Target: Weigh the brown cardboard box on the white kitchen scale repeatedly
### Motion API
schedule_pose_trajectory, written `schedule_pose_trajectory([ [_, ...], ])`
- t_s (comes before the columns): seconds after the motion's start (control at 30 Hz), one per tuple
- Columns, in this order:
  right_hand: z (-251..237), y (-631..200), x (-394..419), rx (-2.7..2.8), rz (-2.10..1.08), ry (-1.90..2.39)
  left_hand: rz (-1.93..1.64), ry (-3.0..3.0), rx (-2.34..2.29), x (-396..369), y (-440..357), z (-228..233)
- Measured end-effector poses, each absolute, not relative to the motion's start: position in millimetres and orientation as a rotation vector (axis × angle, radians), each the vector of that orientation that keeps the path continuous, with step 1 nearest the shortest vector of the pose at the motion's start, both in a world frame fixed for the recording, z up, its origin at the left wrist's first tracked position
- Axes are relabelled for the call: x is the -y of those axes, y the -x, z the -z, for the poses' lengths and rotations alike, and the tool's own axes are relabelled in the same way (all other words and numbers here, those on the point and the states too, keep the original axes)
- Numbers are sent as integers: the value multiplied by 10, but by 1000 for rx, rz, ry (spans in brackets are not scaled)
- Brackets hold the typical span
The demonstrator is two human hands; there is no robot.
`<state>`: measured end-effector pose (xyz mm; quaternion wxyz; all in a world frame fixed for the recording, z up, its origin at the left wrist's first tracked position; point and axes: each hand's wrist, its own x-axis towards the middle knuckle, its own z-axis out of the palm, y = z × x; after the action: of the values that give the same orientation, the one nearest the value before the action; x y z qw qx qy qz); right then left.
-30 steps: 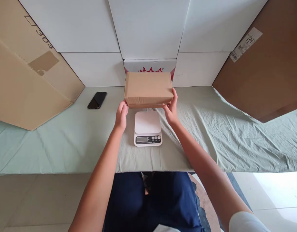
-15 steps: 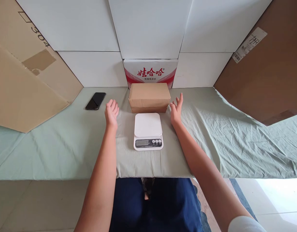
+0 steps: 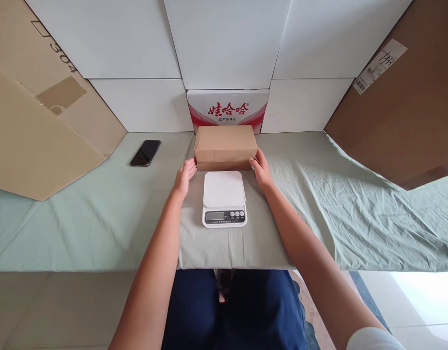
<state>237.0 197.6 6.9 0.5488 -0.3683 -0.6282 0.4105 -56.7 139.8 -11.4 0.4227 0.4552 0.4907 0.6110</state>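
A brown cardboard box (image 3: 225, 141) lies on the cloth-covered table, closed. At its left end is my left hand (image 3: 185, 176), fingers stretched out, the tips reaching the box's side; whether they press on it I cannot tell. My right hand (image 3: 260, 169) grips the right end, thumb at the front corner and fingers along the side, partly hidden. Between my forearms, just in front of the box, stands a white kitchen scale (image 3: 224, 198) with a bare platform, a small display and several buttons.
A black phone (image 3: 145, 153) lies to the left. Behind the box stands a white and red printed carton (image 3: 228, 108) against white panels (image 3: 229, 43). Large cardboard sheets (image 3: 56, 131) flank the left side, with a darker brown one (image 3: 402, 121) on the right. Green cloth (image 3: 304, 194) covers the table.
Both hands have moved inward to the ends of the cardboard box. My right hand has closed on its right end. The box and scale stay where they were.
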Motion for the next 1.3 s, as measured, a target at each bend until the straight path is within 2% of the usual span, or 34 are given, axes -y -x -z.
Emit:
schedule_pose_trajectory([
  [0.5, -11, -2376, -2013, 1591, -947, 898, -1522, -1190, -1207, -1373, 457, 88],
  [0.67, -42, -2295, -1928, 1701, -845, 764, -1597, -1264, -1206, -1324, 389, 6],
  [0.93, -103, -2382, -1409, 1778, -562, 667, -1930, -1365, -1132, -526, 295, -102],
  [1.1, 13, -2564, -998, 1810, -546, 729, -1857, -1357, -1111, 80, 197, 69],
  [1.3, 65, -2647, -733, 1788, -549, 798, -1763, -1308, -1124, 229, 140, 144],
])
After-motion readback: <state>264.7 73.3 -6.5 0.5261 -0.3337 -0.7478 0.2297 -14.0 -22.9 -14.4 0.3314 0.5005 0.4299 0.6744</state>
